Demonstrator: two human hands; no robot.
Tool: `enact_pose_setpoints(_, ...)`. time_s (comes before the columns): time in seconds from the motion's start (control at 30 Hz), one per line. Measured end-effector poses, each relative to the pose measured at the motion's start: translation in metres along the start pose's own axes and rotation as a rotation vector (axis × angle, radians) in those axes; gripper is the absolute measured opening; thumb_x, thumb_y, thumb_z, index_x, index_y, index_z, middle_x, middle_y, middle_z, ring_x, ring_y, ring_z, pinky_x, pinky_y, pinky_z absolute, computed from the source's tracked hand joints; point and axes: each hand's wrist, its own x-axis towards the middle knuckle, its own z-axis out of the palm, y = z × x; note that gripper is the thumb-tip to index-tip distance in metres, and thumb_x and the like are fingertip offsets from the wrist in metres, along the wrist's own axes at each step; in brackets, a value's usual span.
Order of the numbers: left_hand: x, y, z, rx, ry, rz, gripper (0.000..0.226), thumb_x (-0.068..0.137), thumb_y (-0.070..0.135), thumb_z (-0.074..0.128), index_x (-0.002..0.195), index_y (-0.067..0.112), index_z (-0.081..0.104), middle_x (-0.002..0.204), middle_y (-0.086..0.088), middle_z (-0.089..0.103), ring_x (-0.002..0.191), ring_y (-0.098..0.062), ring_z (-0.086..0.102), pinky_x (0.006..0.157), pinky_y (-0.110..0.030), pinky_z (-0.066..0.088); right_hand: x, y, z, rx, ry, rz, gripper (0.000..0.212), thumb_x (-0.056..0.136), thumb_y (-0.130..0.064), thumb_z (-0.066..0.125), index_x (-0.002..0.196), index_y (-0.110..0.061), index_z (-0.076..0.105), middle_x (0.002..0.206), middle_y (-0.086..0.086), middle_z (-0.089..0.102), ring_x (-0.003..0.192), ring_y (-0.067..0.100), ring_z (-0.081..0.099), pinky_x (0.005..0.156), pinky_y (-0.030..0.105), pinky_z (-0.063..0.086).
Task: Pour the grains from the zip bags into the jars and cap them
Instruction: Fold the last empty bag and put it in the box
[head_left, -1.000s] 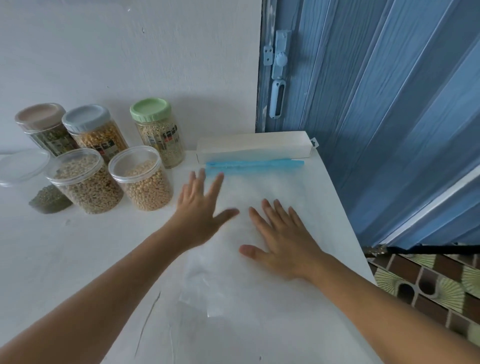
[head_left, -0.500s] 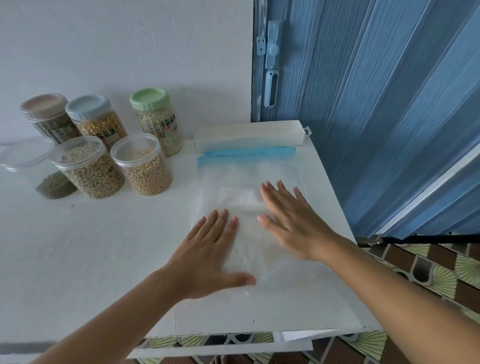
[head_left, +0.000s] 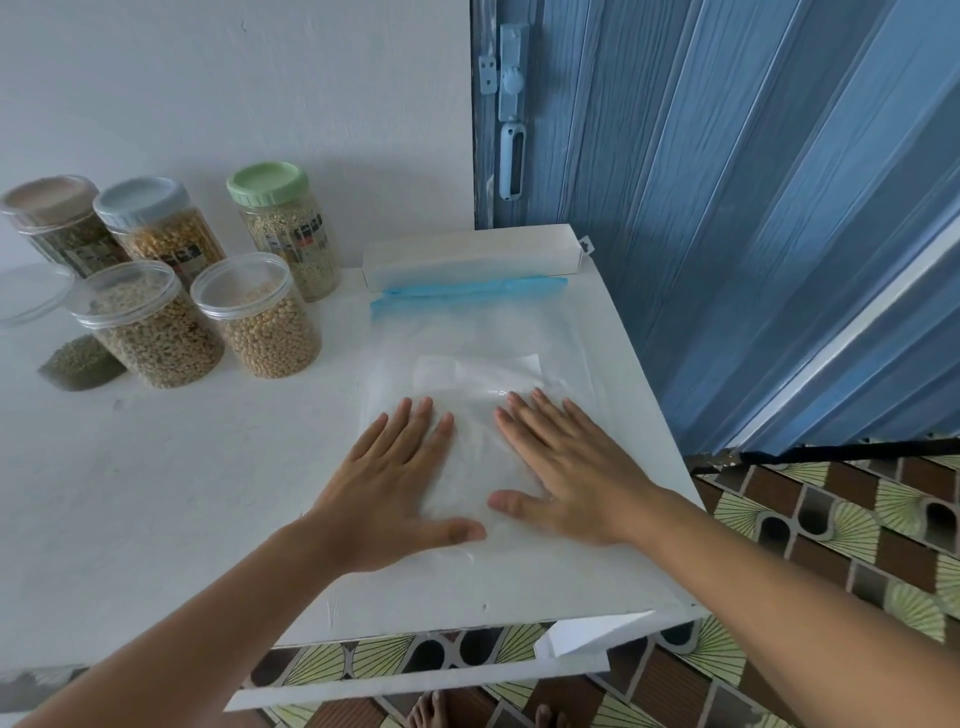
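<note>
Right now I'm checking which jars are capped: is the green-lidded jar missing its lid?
No, the green-lidded jar stands by the wall with its green lid seated on top.

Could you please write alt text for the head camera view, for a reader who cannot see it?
Both hands, left hand and right hand, press flat on an empty clear zip bag with a blue seal strip lying on a white table. Six clear plastic jars of grains stand at the far left, including a green-lidded jar; a long white box lies behind the bag.
</note>
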Motion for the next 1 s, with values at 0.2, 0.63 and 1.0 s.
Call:
enact_pose_setpoints(0.2,-0.026,0.008,0.001,-0.042,0.406,0.135,0.096,0.095,0.083,0.041,0.166,0.02,0.024,0.172,-0.014,0.018,0.157,-0.035,0.018,0.126,-0.051,0.022,0.0,-0.001,-0.002,0.017,-0.022,0.009,0.098,0.091,-0.089,0.01,0.161,-0.03,-0.024,0.166,-0.009,-0.035,0.15,0.009,-0.037,0.128,0.042,-0.012)
enact_pose_setpoints(0.63,-0.037,0.005,0.032,-0.057,0.31,0.287,0.07,0.108,0.063,0.035,0.162,0.019,0.035,0.165,-0.003,0.038,0.156,-0.024,0.028,0.127,-0.041,0.025,0.001,0.001,0.003,0.008,0.012,0.008,0.096,0.092,-0.088,0.009,0.162,-0.03,-0.021,0.168,-0.008,-0.031,0.152,0.012,-0.035,0.128,0.042,-0.012)
enact_pose_setpoints(1.0,-0.025,0.012,0.016,0.01,0.469,0.307,0.036,0.095,0.022,0.071,0.129,0.011,0.068,0.12,-0.005,0.075,0.11,-0.027,0.074,0.092,-0.038,0.062,-0.027,-0.008,-0.019,0.073,0.203,-0.272,0.076,0.092,-0.075,0.054,0.152,-0.029,0.043,0.131,-0.008,0.057,0.116,0.015,0.053,0.106,0.032,0.045)
